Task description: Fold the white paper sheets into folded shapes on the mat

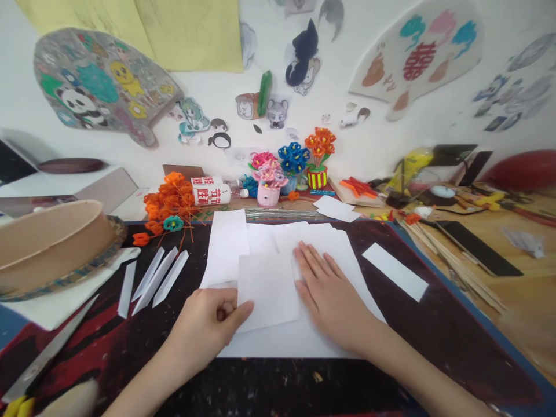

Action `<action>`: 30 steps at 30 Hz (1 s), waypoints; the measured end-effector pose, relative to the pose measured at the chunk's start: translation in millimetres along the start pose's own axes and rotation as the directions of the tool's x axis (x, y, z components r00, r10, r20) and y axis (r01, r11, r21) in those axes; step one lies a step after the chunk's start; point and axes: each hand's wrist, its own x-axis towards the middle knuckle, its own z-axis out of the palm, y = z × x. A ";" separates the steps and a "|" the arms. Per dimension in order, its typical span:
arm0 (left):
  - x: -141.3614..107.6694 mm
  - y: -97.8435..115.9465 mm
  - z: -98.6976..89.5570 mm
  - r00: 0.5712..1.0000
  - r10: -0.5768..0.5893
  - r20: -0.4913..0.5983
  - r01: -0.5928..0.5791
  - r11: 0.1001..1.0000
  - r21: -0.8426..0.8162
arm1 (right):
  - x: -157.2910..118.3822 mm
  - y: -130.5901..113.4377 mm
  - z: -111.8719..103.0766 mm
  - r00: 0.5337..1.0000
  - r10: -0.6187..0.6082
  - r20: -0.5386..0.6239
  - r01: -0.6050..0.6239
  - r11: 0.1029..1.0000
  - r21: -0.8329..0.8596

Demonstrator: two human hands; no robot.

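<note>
Your left hand [212, 318] is at the lower middle of the frame, left of centre. Its thumb lies over the left edge of the square sheet [267, 289] and the fingers are curled beneath, so the grip is together, clamped on this edge. Your right hand [328, 292] lies flat, palm down, right of centre. Its fingers are stretched and point to the upper left; they hold nothing in a pinch — they only rest on the paper, at the right edge of the square sheet.

The square sheet is at the centre of the frame, on top of the larger papers [304, 344], which lie on the dark mat [278, 385]. Another white sheet [226, 237] is above it to the left, partly covered by it.

At the right of the papers there is one white strip [395, 271], well apart from your fingers. At the left lie four folded strips [155, 282], and in the lower left corner, the scissors [52, 350].

Farther up, in the left part, are orange flowers [171, 197] beside two bottles [212, 194]. In the upper middle, a pink pot [268, 195] and a striped pot [317, 178] hold flowers — near the wall. Thin sticks [460, 272] lie at the right.
</note>
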 end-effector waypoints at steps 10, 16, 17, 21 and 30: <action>-5.8 -6.6 1.2 0.999 0.020 0.051 -0.013 0.992 -0.129 | -1.1 0.8 2.5 0.999 -0.003 -0.052 0.004 1.000 0.014; -4.7 -6.7 -0.8 0.997 0.066 0.042 -0.063 0.995 -0.081 | -0.7 0.6 1.8 0.999 -0.005 -0.052 0.006 1.000 0.020; -4.9 -6.0 -1.2 0.996 0.075 0.047 -0.072 0.996 -0.061 | -0.7 0.6 1.7 0.999 -0.007 -0.051 0.008 1.000 0.020; -6.9 -3.5 -2.7 0.992 0.087 0.093 -0.085 0.996 -0.024 | -0.9 0.6 1.3 0.998 -0.006 -0.055 0.007 1.000 0.017; -12.4 -4.4 -10.8 0.984 0.033 0.176 -0.009 0.991 -0.136 | 0.2 0.0 0.6 0.999 -0.011 -0.038 0.011 1.000 0.000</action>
